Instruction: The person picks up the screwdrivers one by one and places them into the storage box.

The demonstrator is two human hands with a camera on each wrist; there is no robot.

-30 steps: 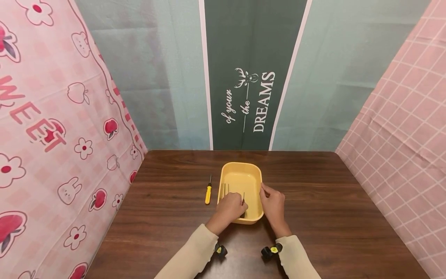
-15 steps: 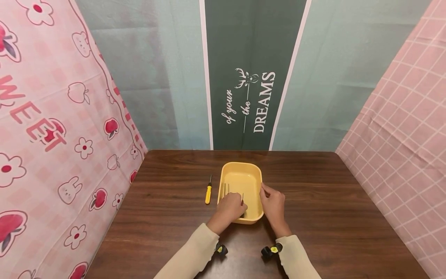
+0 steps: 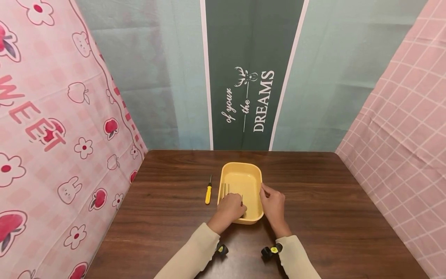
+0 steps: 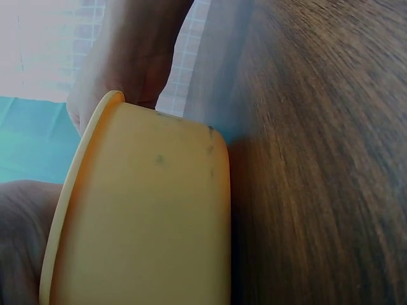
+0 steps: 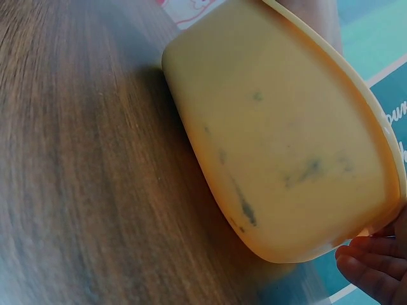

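A yellow plastic tray (image 3: 252, 186) sits near the table's middle. My left hand (image 3: 230, 206) reaches in over its near left corner, fingers curled round a screwdriver (image 3: 242, 202); a thin shaft and a bit of red show past the hand, and the rest is hidden. Two thin metal shafts (image 3: 228, 187) lie along the tray's left side, their lower ends covered by that hand. At the right rim, my right hand (image 3: 273, 203) pinches the tray's edge. The right wrist view has the right hand's fingers (image 5: 375, 267) beside the tray's outer wall (image 5: 286, 140).
A yellow-handled screwdriver (image 3: 208, 193) lies left of the tray on the brown wooden table (image 3: 313, 186). Cloth hangings stand behind the table and at both sides. Dark smudges mark the tray's outer wall.
The left hand has shifted very slightly, and the shaft showing beyond it has moved a little left and looks shorter. Right hand and tray have stayed in place.
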